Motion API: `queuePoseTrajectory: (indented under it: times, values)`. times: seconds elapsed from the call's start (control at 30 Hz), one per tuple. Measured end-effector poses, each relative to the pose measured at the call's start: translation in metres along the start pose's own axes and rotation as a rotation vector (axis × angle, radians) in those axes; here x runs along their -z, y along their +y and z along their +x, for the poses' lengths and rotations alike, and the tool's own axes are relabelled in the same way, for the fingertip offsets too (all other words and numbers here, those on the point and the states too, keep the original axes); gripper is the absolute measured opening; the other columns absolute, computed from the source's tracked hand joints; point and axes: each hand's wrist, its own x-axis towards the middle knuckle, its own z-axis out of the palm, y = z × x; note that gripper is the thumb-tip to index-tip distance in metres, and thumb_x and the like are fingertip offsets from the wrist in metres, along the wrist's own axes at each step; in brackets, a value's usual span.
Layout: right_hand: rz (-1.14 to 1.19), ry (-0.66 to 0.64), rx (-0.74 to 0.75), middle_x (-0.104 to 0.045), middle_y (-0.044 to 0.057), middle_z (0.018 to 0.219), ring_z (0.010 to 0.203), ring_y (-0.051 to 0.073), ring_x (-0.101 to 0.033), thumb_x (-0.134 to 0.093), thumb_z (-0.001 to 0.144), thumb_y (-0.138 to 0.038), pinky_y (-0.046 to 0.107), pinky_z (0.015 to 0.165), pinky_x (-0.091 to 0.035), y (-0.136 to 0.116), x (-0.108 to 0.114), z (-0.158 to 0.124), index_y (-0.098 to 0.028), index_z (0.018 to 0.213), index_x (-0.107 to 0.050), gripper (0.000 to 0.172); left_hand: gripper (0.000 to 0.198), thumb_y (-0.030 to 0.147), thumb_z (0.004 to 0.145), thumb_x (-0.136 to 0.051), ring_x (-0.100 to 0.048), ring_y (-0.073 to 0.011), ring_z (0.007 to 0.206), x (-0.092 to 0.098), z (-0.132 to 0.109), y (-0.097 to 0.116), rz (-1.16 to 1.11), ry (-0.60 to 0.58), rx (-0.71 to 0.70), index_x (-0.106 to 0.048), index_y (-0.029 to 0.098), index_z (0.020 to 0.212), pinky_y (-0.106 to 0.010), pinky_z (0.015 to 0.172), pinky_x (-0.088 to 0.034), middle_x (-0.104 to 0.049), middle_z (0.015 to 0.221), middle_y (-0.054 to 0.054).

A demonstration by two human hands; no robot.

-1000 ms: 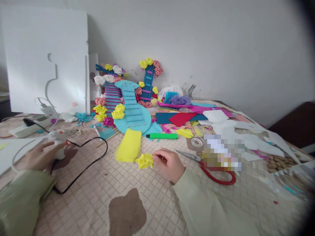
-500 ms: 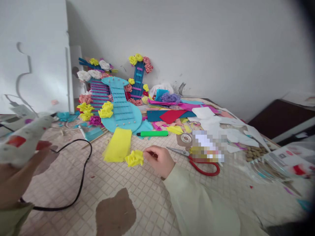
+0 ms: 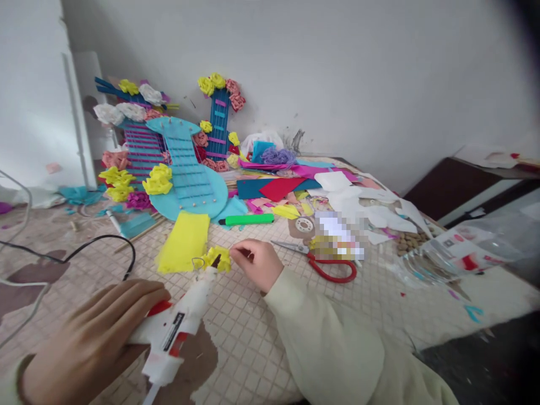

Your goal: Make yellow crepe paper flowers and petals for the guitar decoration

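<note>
My left hand [image 3: 105,332] is wrapped round the handle of a white hot glue gun [image 3: 179,332], its nozzle pointing away from me. The nozzle tip overlaps a yellow paper flower [image 3: 220,257]; whether they touch I cannot tell. My right hand [image 3: 259,261] pinches the flower by its right side, just above the tabletop. Behind the flower lies a sheet of yellow crepe paper [image 3: 185,242]. Further back, a light blue guitar-shaped board [image 3: 192,180] with strung threads leans on other decorated pieces, a cluster of yellow flowers [image 3: 158,179] at its left edge.
Red-handled scissors [image 3: 333,271] lie right of my right hand, beside a blurred packet. A green marker [image 3: 248,219], paper scraps [image 3: 287,190] and white paper pieces [image 3: 354,202] spread behind. A plastic bottle [image 3: 459,253] lies at right. A black cord [image 3: 101,237] loops at left.
My left hand has brought the glue gun from the far left to the yellow flower. The view has shifted right. My right hand still pinches the flower.
</note>
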Motion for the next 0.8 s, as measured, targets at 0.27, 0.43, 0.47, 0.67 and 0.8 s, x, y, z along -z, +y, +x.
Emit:
queuePoseTrajectory:
  times: [0.27, 0.43, 0.47, 0.67, 0.8]
  values:
    - [0.006, -0.003, -0.012, -0.067, 0.003, 0.07, 0.06, 0.011, -0.057, -0.057, 0.078, -0.016, 0.021, 0.057, -0.042, 0.0, -0.001, 0.0, -0.015, 0.075, -0.068, 0.011, 0.029, 0.023, 0.083, -0.035, -0.051, -0.0268, 0.093, 0.004, 0.008, -0.012, 0.456, -0.193, -0.428, -0.052, 0.014, 0.105, -0.039, 0.078, -0.038, -0.06, 0.095, -0.011]
    - [0.003, 0.001, 0.0, -0.067, 0.003, 0.07, 0.058, 0.01, -0.055, -0.058, 0.077, -0.015, 0.02, 0.055, -0.041, -0.001, 0.0, 0.0, -0.013, 0.075, -0.068, 0.01, 0.031, 0.03, 0.085, -0.033, -0.052, -0.0267, 0.089, 0.003, 0.013, -0.011, 0.502, -0.18, -0.521, -0.053, 0.013, 0.102, -0.038, 0.074, -0.039, -0.059, 0.092, -0.012]
    - [0.0, 0.002, -0.002, -0.067, 0.003, 0.069, 0.058, 0.01, -0.055, -0.059, 0.076, -0.014, 0.02, 0.055, -0.041, -0.002, 0.0, 0.0, -0.013, 0.074, -0.068, 0.01, 0.032, 0.032, 0.086, -0.033, -0.052, -0.0268, 0.088, 0.003, 0.014, -0.011, 0.51, -0.175, -0.525, -0.053, 0.012, 0.101, -0.038, 0.073, -0.039, -0.059, 0.091, -0.012]
    - [0.004, 0.009, 0.003, -0.067, 0.002, 0.068, 0.057, 0.009, -0.054, -0.058, 0.076, -0.014, 0.019, 0.055, -0.04, -0.001, 0.0, 0.0, -0.014, 0.073, -0.068, 0.01, 0.036, 0.038, 0.088, -0.031, -0.053, -0.0268, 0.086, 0.002, 0.017, -0.008, 0.51, -0.153, -0.546, -0.053, 0.013, 0.099, -0.037, 0.071, -0.04, -0.059, 0.089, -0.012]
    - [0.008, 0.012, 0.007, -0.067, 0.002, 0.067, 0.056, 0.008, -0.054, -0.058, 0.076, -0.014, 0.019, 0.054, -0.04, -0.002, 0.0, 0.0, -0.014, 0.072, -0.067, 0.011, 0.038, 0.04, 0.089, -0.028, -0.054, -0.0257, 0.086, 0.0, 0.017, -0.008, 0.499, -0.181, -0.531, -0.053, 0.013, 0.098, -0.036, 0.072, -0.04, -0.059, 0.089, -0.012]
